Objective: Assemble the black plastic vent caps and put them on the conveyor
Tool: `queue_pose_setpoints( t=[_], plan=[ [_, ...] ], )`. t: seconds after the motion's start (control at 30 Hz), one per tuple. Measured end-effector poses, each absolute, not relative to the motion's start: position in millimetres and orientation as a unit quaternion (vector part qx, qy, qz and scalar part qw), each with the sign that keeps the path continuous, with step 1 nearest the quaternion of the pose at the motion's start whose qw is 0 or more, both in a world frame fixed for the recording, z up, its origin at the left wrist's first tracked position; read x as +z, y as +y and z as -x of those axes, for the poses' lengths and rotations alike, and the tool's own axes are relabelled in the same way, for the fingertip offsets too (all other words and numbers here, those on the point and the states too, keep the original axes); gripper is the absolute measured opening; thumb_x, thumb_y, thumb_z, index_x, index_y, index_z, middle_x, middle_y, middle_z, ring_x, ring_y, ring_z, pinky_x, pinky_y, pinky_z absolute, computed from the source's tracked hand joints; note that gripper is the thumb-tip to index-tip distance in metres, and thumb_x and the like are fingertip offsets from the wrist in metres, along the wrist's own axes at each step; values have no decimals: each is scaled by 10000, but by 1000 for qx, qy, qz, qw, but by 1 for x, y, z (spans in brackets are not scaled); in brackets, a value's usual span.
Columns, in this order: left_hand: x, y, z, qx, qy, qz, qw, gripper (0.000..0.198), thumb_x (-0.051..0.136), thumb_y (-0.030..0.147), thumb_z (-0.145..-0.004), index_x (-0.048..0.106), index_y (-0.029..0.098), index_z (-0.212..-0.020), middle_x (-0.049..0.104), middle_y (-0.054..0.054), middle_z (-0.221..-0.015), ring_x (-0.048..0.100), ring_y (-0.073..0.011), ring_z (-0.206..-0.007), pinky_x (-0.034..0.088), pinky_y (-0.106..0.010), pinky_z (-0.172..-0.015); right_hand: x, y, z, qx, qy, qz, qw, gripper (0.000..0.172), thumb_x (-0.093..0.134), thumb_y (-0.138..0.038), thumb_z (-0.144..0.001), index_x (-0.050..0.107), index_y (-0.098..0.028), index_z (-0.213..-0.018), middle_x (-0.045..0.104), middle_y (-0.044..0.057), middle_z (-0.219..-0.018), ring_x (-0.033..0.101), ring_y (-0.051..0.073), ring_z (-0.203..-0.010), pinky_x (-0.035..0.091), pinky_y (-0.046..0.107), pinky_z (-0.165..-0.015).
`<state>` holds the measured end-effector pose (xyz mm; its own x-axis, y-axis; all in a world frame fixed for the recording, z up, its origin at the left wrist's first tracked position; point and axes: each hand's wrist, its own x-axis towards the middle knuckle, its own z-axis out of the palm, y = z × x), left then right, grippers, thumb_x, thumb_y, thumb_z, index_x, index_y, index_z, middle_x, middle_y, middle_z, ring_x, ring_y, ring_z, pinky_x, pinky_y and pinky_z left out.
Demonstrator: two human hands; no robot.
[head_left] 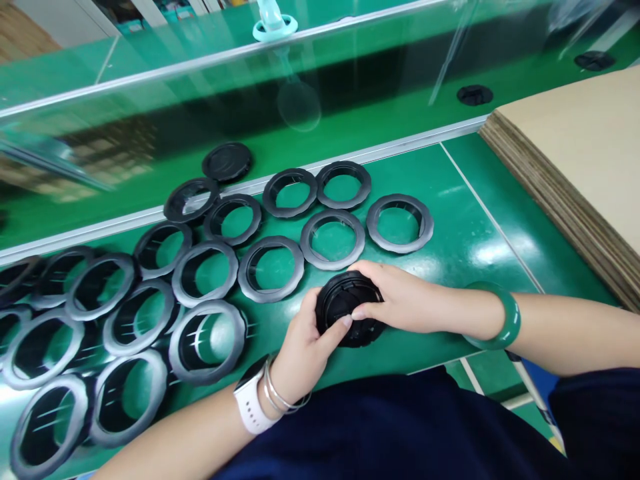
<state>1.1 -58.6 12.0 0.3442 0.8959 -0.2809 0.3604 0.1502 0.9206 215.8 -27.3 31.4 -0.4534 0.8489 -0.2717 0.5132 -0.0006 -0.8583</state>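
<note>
Between both hands I hold a round black plastic part (345,293) close to the table's front edge. My left hand (313,337) grips its left side, with the thumb laid on the face. From the right, my right hand (395,297) wraps its rim, and that thumb also presses near the middle. The fingers beneath the part are hidden. Just beyond my hands lie several black rings with grey rims, among them one ring (333,265) directly behind the part and another ring (400,248) to its right.
More rings (205,377) crowd the green table (450,200) to the left. A black disc (227,162) rests by the metal rail at the back. Stacked cardboard sheets (575,160) stand on the right. A clear upright panel (350,100) runs along the rear, with a light-teal object (273,23) behind it.
</note>
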Motion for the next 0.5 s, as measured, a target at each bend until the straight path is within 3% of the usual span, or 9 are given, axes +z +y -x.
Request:
queue_pose_setpoints(
  t=[0.2, 0.5],
  plan=[
    [12, -59, -3, 240, 525, -602, 552, 333, 643, 356, -917, 514, 229, -1197, 644, -32, -1110, 618, -234, -1046, 491, -384, -920, 32, -32, -212, 489, -686, 514, 161, 430, 743, -203, -848, 531, -180, -1221, 638, 101, -1157, 597, 281, -1063, 490, 426, -878],
    [13, -59, -3, 238, 533, -613, 533, 330, 641, 316, -891, 517, 218, -1181, 656, -45, -1085, 622, -249, -1004, 492, -383, -874, 20, -22, -217, 534, -674, 475, 189, 443, 811, -241, -772, 587, -201, -1152, 665, 45, -1087, 631, 242, -994, 502, 379, -844]
  ],
)
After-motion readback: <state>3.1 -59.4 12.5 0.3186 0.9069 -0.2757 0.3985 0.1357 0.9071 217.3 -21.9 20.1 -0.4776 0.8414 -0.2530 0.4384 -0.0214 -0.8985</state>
